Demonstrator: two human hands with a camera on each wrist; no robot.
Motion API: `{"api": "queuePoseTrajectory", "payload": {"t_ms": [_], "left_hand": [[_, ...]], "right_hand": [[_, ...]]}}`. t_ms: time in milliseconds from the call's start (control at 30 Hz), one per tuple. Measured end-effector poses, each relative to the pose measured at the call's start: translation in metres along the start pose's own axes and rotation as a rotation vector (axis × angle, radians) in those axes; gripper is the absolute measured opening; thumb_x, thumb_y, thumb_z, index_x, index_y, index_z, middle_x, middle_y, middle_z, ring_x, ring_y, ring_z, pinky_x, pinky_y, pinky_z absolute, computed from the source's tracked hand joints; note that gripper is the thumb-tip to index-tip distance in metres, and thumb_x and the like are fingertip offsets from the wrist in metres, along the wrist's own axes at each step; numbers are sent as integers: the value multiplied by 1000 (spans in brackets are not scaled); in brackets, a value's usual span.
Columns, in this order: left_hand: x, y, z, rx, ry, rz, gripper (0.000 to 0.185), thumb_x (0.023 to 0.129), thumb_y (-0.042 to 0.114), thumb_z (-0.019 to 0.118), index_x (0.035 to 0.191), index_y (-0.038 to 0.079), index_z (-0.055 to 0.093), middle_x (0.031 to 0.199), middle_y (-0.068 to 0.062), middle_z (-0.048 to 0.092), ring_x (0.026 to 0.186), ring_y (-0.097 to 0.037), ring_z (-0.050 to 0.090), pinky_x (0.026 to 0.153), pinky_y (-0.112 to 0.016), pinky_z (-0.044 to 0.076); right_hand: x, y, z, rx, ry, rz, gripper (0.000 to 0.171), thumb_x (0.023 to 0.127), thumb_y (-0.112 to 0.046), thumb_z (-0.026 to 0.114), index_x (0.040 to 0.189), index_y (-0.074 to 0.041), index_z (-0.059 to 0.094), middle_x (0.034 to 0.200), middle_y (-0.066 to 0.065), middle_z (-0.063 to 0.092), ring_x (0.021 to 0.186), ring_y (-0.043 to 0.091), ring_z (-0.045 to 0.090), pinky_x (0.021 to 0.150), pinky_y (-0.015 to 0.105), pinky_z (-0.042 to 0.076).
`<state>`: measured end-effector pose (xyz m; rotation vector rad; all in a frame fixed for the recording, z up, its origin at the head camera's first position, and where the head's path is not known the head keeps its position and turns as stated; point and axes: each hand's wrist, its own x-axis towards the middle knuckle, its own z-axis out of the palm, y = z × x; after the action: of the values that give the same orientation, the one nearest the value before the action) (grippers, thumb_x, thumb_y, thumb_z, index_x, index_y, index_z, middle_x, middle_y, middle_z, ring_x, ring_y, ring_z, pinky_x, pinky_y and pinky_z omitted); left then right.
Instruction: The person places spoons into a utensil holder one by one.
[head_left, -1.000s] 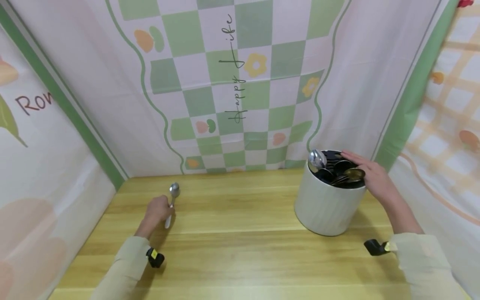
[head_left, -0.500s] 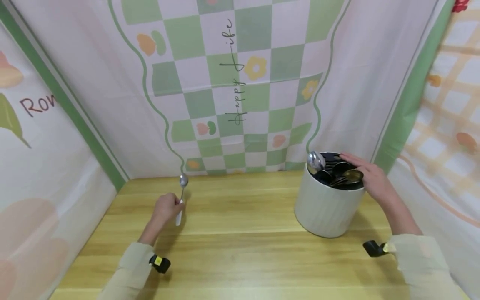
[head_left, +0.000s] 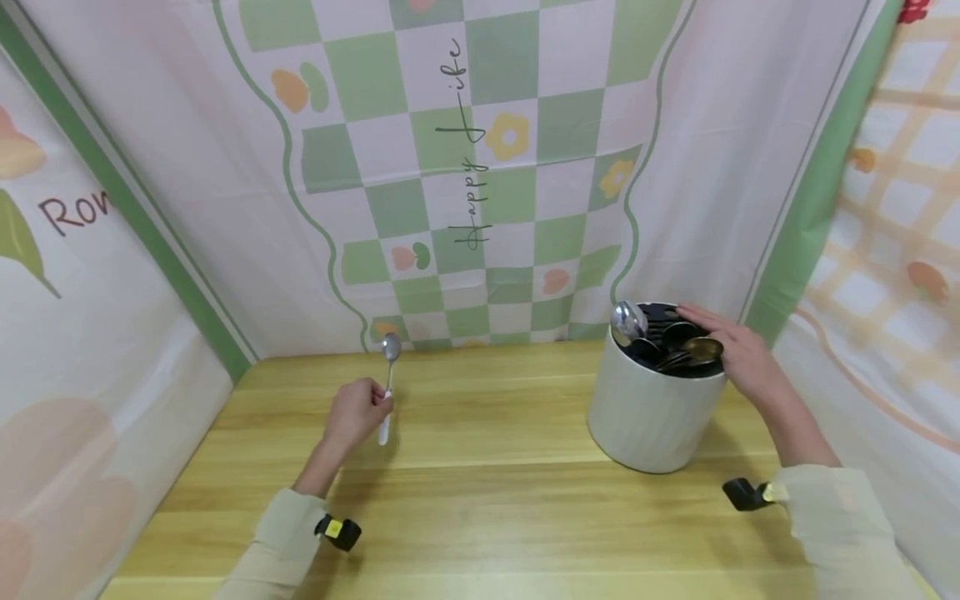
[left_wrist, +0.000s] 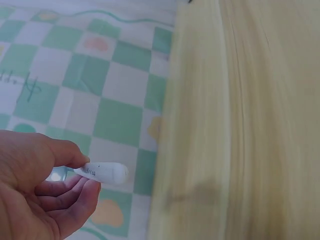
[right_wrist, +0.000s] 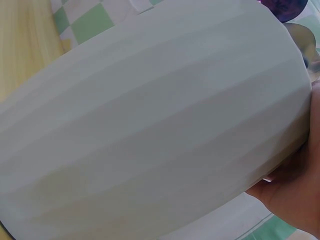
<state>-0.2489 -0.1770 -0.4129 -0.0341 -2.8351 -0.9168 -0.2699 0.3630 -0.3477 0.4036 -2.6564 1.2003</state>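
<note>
A small spoon (head_left: 391,347) with a silver bowl and a white handle is pinched between the thumb and fingers of my left hand (head_left: 357,412). Its bowl points toward the back wall, and in the left wrist view the rounded white handle end (left_wrist: 112,173) sticks out past the fingertips. My right hand (head_left: 752,365) rests at the right side of the rim of a ribbed white utensil holder (head_left: 652,421), its fingers stretched along the edge. Inside the holder stand silver, black and bronze utensils, among them a shiny silver spoon (head_left: 628,320) and a bronze spoon (head_left: 703,348).
A light wooden table (head_left: 480,517) carries the holder on its right part. Behind it hangs a green-and-white checked cloth (head_left: 498,196), and printed cloths close off both sides. A small black camera (head_left: 341,532) sits at the left cuff, another at the right cuff.
My left hand has moved to the right with the spoon, which now appears higher and farther from the table's left edge. My right hand and the holder have stayed nearly in place.
</note>
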Motion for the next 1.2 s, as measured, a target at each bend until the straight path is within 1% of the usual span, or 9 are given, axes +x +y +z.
{"api": "queuePoseTrajectory", "payload": {"t_ms": [167,233,333,567,733,933,967,1100,1200], "left_hand": [[-2,16,1,-24,15,33,12,86,12,69,91,0,68,78,-7,69,62,-13,59,53,-23,50],[-2,23,2,-34,19,45,12,86,11,69,91,0,68,78,-7,69,63,-14,60,54,-23,50],[-3,35,2,-47,20,60,13,86,13,70,92,1,69,79,-7,70,64,-14,60,56,-23,52],[-4,56,9,-124,6,106,11,87,11,71,91,2,69,81,-7,70,68,-13,63,60,-23,55],[-3,73,15,-162,-10,142,10,88,11,70,92,2,69,81,-6,70,69,-12,62,60,-22,55],[1,100,21,-196,-7,208,11,88,11,71,93,1,69,81,-7,69,70,-12,63,61,-20,55],[1,104,21,-204,-8,220,11,88,10,70,93,1,69,81,-7,69,70,-12,63,61,-20,55],[4,122,25,-230,-13,271,9,88,10,71,92,2,68,81,-7,70,70,-11,63,61,-18,55],[4,136,27,-243,-20,303,8,88,10,71,90,3,68,80,-6,70,69,-10,63,61,-17,54]], "right_hand": [[1,0,1,-11,1,-4,48,108,-24,24,149,-11,45,143,-36,31,151,32,21,124,54,12],[1,-1,1,-10,0,1,48,108,-25,24,149,-12,45,132,-44,30,151,32,20,123,57,12],[1,-1,1,-5,-1,3,48,109,-26,23,149,-11,45,131,-46,30,151,32,20,123,58,11],[3,1,1,-5,-1,1,47,109,-25,24,149,-11,45,151,-26,32,151,30,22,125,42,13],[3,4,1,-22,12,-4,47,109,-24,25,148,-9,47,136,-41,31,149,26,24,124,35,15],[1,4,0,-12,8,6,47,108,-24,24,148,-11,46,153,-23,32,150,26,23,125,42,14],[1,4,0,-8,7,3,47,108,-24,24,149,-11,45,153,-23,33,150,27,22,125,45,13],[0,5,-1,0,10,7,47,108,-25,25,148,-12,46,136,-43,31,150,24,22,125,44,13],[-1,6,-1,-6,14,-4,47,108,-25,25,148,-12,46,135,-44,31,149,20,23,125,38,14]]}}
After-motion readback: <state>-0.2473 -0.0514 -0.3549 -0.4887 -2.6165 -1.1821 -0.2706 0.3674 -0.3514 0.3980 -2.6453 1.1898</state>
